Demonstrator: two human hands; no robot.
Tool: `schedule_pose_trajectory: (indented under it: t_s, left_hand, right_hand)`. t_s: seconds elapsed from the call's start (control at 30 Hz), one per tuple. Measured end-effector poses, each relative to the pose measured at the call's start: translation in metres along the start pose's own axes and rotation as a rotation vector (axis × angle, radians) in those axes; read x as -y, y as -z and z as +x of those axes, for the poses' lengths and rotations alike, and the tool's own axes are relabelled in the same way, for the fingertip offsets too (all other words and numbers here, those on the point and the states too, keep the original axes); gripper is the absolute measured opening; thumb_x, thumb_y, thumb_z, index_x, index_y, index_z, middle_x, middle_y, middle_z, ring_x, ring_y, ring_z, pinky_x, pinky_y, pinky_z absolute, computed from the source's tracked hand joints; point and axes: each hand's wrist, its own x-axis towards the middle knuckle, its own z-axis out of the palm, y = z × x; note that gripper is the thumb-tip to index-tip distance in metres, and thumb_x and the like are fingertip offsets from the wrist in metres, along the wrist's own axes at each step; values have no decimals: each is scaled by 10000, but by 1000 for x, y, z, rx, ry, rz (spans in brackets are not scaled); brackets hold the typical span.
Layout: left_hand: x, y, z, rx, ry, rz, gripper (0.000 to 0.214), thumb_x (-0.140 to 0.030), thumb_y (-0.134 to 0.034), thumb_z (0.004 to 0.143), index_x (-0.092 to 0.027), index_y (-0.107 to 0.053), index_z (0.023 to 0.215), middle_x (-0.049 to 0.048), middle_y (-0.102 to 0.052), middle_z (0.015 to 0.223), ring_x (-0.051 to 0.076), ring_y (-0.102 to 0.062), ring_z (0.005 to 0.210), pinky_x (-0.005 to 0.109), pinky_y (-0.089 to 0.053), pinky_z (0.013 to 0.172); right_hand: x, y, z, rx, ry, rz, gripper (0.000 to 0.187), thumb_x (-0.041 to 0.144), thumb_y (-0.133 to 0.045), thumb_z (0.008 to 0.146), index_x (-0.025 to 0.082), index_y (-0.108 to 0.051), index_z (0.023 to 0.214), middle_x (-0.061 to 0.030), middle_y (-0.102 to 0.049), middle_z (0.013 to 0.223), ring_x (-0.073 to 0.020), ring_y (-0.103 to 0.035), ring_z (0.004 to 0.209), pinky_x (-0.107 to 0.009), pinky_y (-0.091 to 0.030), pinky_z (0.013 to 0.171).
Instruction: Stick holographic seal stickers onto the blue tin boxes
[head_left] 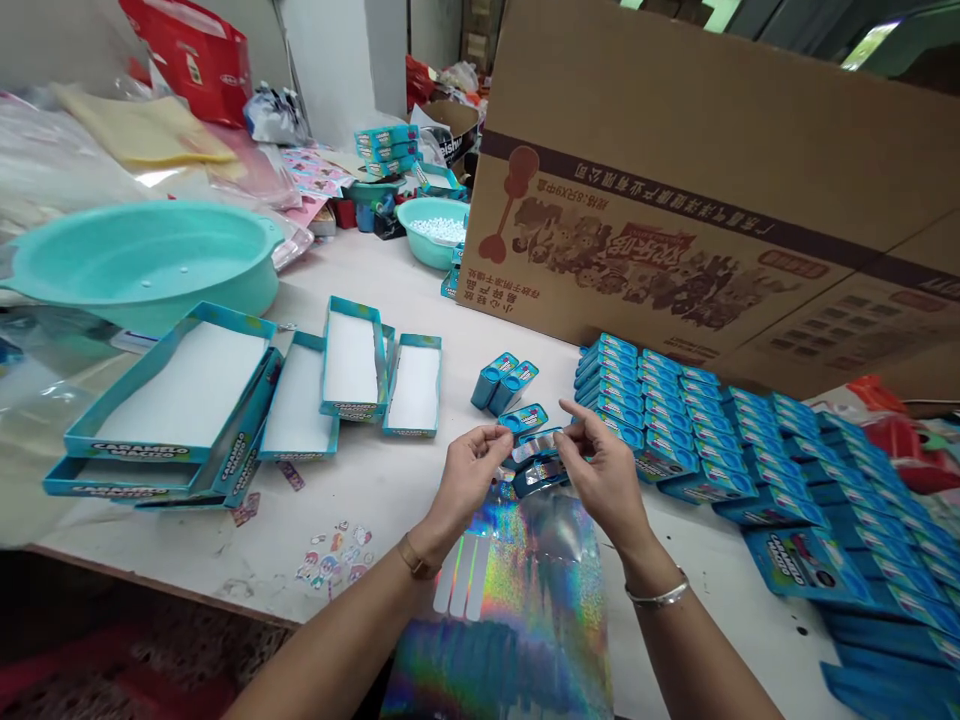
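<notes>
My left hand (474, 472) is pinched at one end of a short shiny sticker strip (535, 447). At the strip's other end, the thumb and a finger of my right hand (604, 468) are closed, with the index finger raised. The strip lies over or just above a small blue box; I cannot tell whether it touches. A dark blue rounded piece (538, 478) sits just below. One blue box (525, 416) is right behind the fingers, and two more upright blue boxes (504, 382) stand farther back. Under my wrists lies a holographic sticker sheet (517, 620) with pale bare strips.
Rows of blue boxes (697, 430) fill the right side. A large cardboard carton (675, 200) stands behind them. Open blue trays (176, 385) are stacked at left, near a turquoise basin (150, 250). Loose small stickers (334, 560) lie near the front edge.
</notes>
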Motion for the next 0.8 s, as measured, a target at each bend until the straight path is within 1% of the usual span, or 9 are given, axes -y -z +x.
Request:
schedule_pose_trajectory:
  t_s: [0.07,0.13,0.23,0.3,0.37,0.47,0.53,0.63,0.8]
  left_hand:
    - [1,0,1,10,-21,-14,475,-452,-809,658,-146,-660,989,-31,-623,647,105,-547,550,221,-396,537]
    - [3,-1,3,0,-48,-24,493,-399,-831,625,-149,-631,999,-62,-583,583,104,-534,542,224,-392,556]
    - [6,-2,5,-44,-87,5,478,-328,-790,651,-151,-596,1052,-74,-581,592,105,-528,542,235,-392,578]
    - [7,-3,5,-78,-117,57,488,-278,-754,676,-146,-576,1111,-73,-587,615,117,-550,578,244,-409,620]
    - [9,-4,6,-107,-155,119,518,-235,-727,697,-138,-557,1176,-71,-588,628,135,-583,648,257,-430,702]
    - [14,-5,7,-127,-187,188,593,-207,-704,736,-132,-511,1291,-68,-584,641,156,-609,728,276,-437,794]
    - [19,-7,9,-129,-181,207,645,-206,-700,756,-130,-469,1354,-67,-581,653,163,-618,744,277,-442,799]
    - [27,-11,10,-143,-183,214,703,-192,-682,788,-121,-397,1426,-58,-576,685,162,-618,766,274,-446,797]
    - [46,-19,11,-186,-196,139,713,-211,-629,857,-143,-314,1493,-41,-546,750,150,-586,773,269,-452,772]
  right_hand:
    - [2,0,1,12,-4,24,418,352,-575,897,168,-622,1269,-5,-639,784,-131,-550,633,-270,-479,624]
    - [3,-1,1,22,-13,42,428,358,-589,889,166,-619,1271,-4,-639,780,-131,-549,625,-265,-474,605]
    - [1,-5,2,13,-26,28,437,347,-590,881,163,-617,1277,-5,-646,764,-140,-561,627,-273,-477,611]
    - [-2,-8,1,-3,-27,-30,432,329,-576,878,168,-623,1276,-8,-655,760,-159,-582,661,-294,-486,651]
    - [-5,-11,1,-20,-21,-110,427,311,-562,873,175,-633,1271,-17,-669,761,-187,-603,715,-323,-489,700]
    - [-10,-15,1,-44,14,-235,415,291,-539,869,183,-651,1253,-32,-680,753,-226,-604,771,-369,-481,760]
    - [-12,-18,1,-51,53,-283,403,277,-517,876,184,-664,1239,-40,-674,752,-238,-593,785,-385,-478,779]
    - [-15,-20,1,-33,91,-290,383,261,-492,895,184,-680,1221,-55,-658,785,-244,-580,814,-389,-483,790]
    - [-22,-18,4,-27,91,-255,410,273,-558,856,206,-678,1243,-92,-592,978,-252,-570,921,-409,-499,845]
